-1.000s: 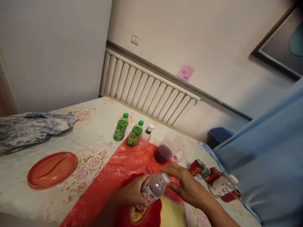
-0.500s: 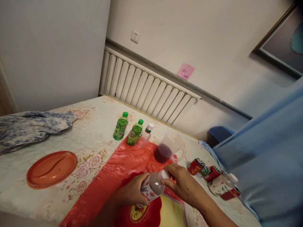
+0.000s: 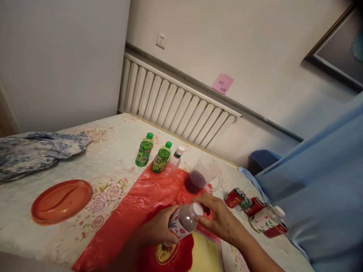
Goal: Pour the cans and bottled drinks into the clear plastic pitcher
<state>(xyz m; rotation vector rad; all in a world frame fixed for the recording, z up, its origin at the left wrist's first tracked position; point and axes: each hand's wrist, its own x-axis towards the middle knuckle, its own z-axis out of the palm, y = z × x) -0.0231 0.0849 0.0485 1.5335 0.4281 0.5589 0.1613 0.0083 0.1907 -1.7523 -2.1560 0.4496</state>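
My left hand (image 3: 160, 228) is wrapped round a clear bottle (image 3: 185, 220) with a white cap and a printed label, tilted up to the right. At its white cap (image 3: 197, 209) is my right hand (image 3: 217, 215), with the thumb beside the cap and the index finger raised off it; nothing else shows in that hand. Beneath both lie a red plastic sheet (image 3: 153, 189), a red scalloped piece with a gold emblem (image 3: 184, 257) and a yellow cloth (image 3: 205, 251). Just beyond my right hand stands a clear pitcher (image 3: 207, 170) holding purple liquid.
Two green bottles (image 3: 144, 151) (image 3: 161, 158) and a clear bottle (image 3: 172, 162) stand behind the sheet. Several cans (image 3: 235, 198) and a labelled jar (image 3: 263, 220) are at the right. An orange plate (image 3: 61, 202) and patterned cloth (image 3: 36, 155) lie left.
My right index finger has lifted away from the cap, and the fingers have loosened. My left hand still holds the bottle in nearly the same place.
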